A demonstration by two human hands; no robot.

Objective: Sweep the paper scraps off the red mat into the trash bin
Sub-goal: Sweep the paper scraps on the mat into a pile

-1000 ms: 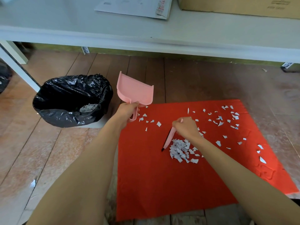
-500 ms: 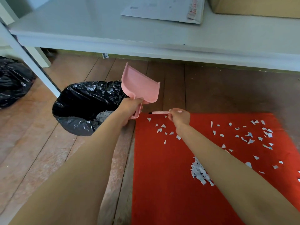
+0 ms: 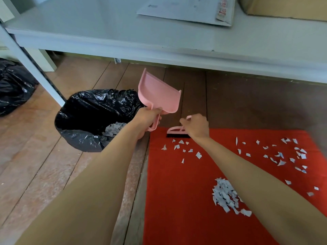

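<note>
Paper scraps (image 3: 224, 193) sit piled mid-mat on the red mat (image 3: 177, 200), with loose bits toward 11 and 2 o'clock. Right hand (image 3: 196, 127) grasps a pink brush (image 3: 174, 129), bristles on the mat's 11 o'clock edge. Left hand (image 3: 146, 117) grips the handle of a tilted pink dustpan (image 3: 157, 96) beside the trash bin (image 3: 79, 106), at the mat's 10 o'clock.

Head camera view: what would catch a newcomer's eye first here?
The bright red fabric mat at lower right stands out, strewn with white paper scraps, some heaped in a pile. At its far left corner the left hand grips a pink plastic dustpan beside the black-bagged trash bin, while the right hand holds a pink brush on the mat's far edge.
</note>
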